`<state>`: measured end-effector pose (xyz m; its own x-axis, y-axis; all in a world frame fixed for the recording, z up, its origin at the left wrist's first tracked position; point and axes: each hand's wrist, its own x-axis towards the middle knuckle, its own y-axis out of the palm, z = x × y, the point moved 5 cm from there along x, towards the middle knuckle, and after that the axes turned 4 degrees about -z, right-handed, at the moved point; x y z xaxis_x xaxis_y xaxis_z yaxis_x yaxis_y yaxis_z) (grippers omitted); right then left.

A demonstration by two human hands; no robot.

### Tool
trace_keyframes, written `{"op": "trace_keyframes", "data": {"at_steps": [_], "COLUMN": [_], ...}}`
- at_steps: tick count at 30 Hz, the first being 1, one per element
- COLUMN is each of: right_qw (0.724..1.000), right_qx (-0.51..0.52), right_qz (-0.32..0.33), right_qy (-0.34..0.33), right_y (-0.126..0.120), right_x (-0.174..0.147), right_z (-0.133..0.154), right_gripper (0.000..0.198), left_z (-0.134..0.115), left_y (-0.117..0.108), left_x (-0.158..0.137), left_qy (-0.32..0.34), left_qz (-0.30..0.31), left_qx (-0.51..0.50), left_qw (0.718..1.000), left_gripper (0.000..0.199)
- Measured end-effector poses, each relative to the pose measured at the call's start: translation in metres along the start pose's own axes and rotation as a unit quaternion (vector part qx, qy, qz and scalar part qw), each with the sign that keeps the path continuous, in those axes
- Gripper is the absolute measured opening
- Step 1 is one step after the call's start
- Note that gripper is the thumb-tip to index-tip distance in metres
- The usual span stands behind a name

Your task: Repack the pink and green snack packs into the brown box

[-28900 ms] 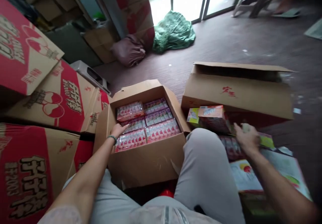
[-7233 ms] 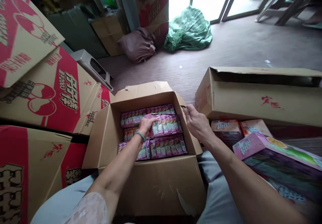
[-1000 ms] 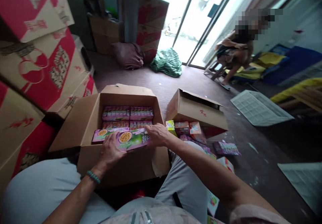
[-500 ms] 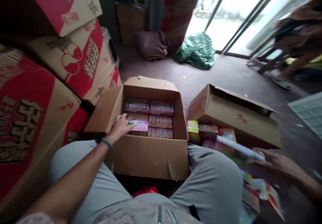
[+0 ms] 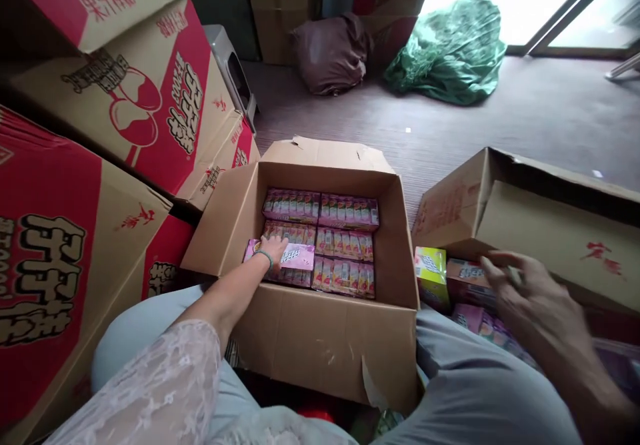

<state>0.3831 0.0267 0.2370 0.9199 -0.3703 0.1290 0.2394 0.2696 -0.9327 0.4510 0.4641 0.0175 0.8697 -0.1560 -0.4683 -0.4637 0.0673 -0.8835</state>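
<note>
My left hand [image 5: 273, 253] reaches into the open cardboard carton [image 5: 325, 345] between my knees. Its fingers are closed from above over a pink-purple packet box [image 5: 300, 256], which lies across the carton's left front part. Beneath and beside it are rows of packed boxes with small wrapped packets, such as the purple-edged box [image 5: 349, 212]. To the right, my right hand [image 5: 537, 315] is over a group of small boxes, fingers apart, with its fingertips near a brown-topped box [image 5: 467, 270]. A yellow-green box [image 5: 431, 275] stands just left of it.
Red and tan cartons [image 5: 145, 108] are stacked at my left, near a grey plastic stool [image 5: 233, 65]. A second open carton [image 5: 565, 222] lies at the right. Across the floor sit a brown sack [image 5: 330, 55] and a green sack [image 5: 453, 55] by the glass door.
My left hand has moved further over the pink-purple box. My right hand has come forward to the small boxes, and the flat pale thing it held is gone from it. The view has turned left.
</note>
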Motion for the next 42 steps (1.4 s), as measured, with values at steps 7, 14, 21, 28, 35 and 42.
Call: {"op": "trace_keyframes", "data": {"at_steps": [7, 14, 21, 28, 35, 42], "right_qw": [0.984, 0.966, 0.958, 0.909, 0.793, 0.775], "right_qx": [0.119, 0.172, 0.031, -0.142, -0.228, -0.3], "right_qz": [0.134, -0.054, 0.058, 0.087, 0.161, 0.166], "right_qy": [-0.019, -0.185, -0.28, -0.383, -0.542, -0.53], "right_y": [0.073, -0.003, 0.014, 0.019, 0.026, 0.036], "right_x": [-0.013, -0.053, -0.124, -0.153, -0.222, -0.237], "right_z": [0.072, 0.079, 0.111, 0.149, 0.237, 0.243], "right_gripper": [0.048, 0.042, 0.031, 0.025, 0.025, 0.032], "left_z": [-0.001, -0.079, -0.144, -0.071, -0.066, -0.066], "left_y": [-0.058, -0.175, -0.13, -0.081, -0.057, -0.063], "left_x": [-0.022, -0.131, -0.207, -0.227, -0.221, -0.227], "left_qy": [-0.067, 0.093, 0.21, 0.221, 0.221, 0.23], "left_qz": [-0.132, -0.25, -0.301, -0.334, -0.4, -0.405], "left_qx": [-0.046, -0.192, -0.107, -0.257, -0.387, -0.357], "left_qw": [0.988, 0.945, 0.924, 0.879, 0.801, 0.81], "left_gripper": [0.057, 0.056, 0.065, 0.092, 0.078, 0.052]}}
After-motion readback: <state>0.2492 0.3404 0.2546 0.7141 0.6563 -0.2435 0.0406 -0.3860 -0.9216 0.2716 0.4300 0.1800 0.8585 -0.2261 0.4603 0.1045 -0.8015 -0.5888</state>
